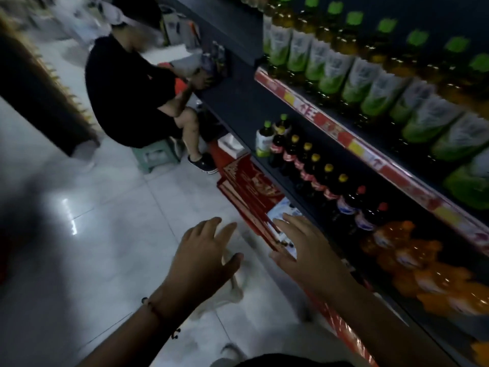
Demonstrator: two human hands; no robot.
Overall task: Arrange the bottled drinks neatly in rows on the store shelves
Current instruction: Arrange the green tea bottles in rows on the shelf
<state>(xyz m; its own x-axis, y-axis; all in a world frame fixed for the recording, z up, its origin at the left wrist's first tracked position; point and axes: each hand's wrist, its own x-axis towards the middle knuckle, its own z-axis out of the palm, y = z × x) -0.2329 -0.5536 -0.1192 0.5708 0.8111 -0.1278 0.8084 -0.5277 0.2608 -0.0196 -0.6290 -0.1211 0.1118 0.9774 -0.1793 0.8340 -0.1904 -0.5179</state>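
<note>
My left hand [203, 256] and my right hand [304, 250] are both stretched out over the floor with straight fingers, holding nothing. To their right runs a dark store shelf [238, 102]. Its lower level carries a row of dark cola bottles [309, 165] with yellow caps, then two blue-labelled bottles [354, 207] with red caps, then orange soda bottles [412, 260]. Two green-capped bottles [264, 140] stand at the row's far end. The upper level holds a long row of green-capped tea bottles [370, 75]. The image is blurred.
Red cartons [251, 192] lie on the white tile floor [105, 234] beside the shelf foot. Another person [132, 94] in black sits on a small green stool [156, 154] farther down the aisle. A red price strip [370, 154] edges the upper shelf.
</note>
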